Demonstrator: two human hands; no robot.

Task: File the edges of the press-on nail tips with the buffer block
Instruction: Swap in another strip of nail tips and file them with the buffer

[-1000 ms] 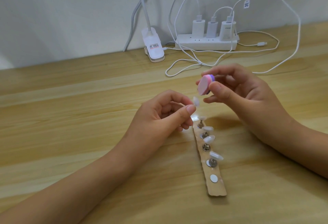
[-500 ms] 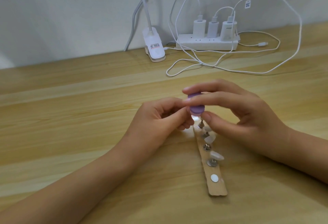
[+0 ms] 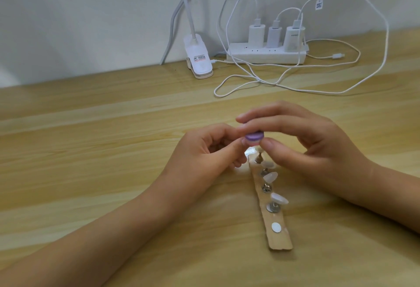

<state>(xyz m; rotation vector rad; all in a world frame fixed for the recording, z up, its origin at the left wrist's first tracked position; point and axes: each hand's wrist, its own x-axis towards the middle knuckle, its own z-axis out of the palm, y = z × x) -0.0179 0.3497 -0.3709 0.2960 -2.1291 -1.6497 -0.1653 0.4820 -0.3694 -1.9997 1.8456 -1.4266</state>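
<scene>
Right hand [image 3: 302, 141]: grasping the buffer block, forefinger laid over the top, thumb at the near edge, raised above the surface.
Buffer block [image 3: 322, 136]: small, round, purple, held roughly flat between the two hands, just above the far end of the holder strip.
Left hand [image 3: 204, 152]: fingers curled, thumb and forefinger pinched on a nail tip, fingertips touching the block's left edge.
Held nail tip [image 3: 321, 143]: only a pale sliver visible, pressed against the underside of the block; edge contact hidden.
Holder strip [image 3: 280, 240]: tan, narrow, lying flat on the surface, running from under the hands toward the camera.
Mounted nail tips [image 3: 279, 198]: pale, perched on metal studs along the strip; the farthest partly hidden by the right thumb.
White round pad [image 3: 276, 227]: stuck near the strip's near end.
Surface [image 3: 91, 150]: light wood grain.
Power strip [image 3: 266, 56]: white, against the wall, three chargers [image 3: 255, 34] plugged in.
Cables [image 3: 341, 92]: white, looping over the surface behind the hands.
Clip lamp base [image 3: 200, 61]: white, left of the power strip.
</scene>
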